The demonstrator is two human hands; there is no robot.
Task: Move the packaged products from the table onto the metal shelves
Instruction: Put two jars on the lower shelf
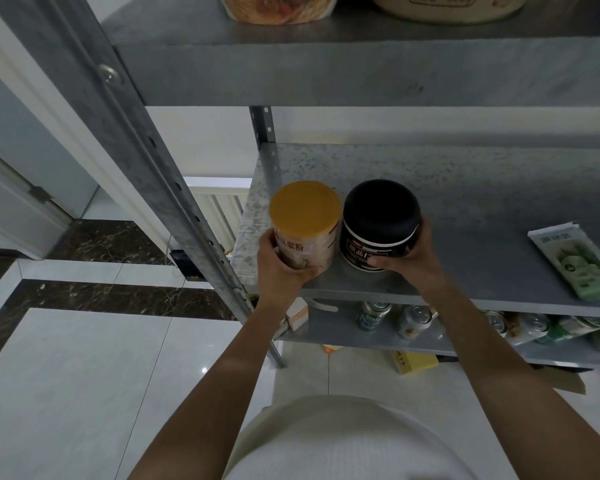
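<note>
1. Two rigid, smooth-walled containers, probably fairly heavy, best wrapped round the lower wall: an orange-lidded can (303, 225), beige label, and a black jar (380, 225), white-banded label.
2. The left hand (279, 270) curls its fingers round the can; the right hand (418, 259) curls round the jar.
3. Both sit side by side at the metal shelf (465, 209) front edge; a green packet (582, 265) lies well right of the right fingers.

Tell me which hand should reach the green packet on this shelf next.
Probably right. The right hand, gripping the black jar, is on the green packet's side; the left hand holds the yellow-lidded can at the left end of the shelf.
</note>
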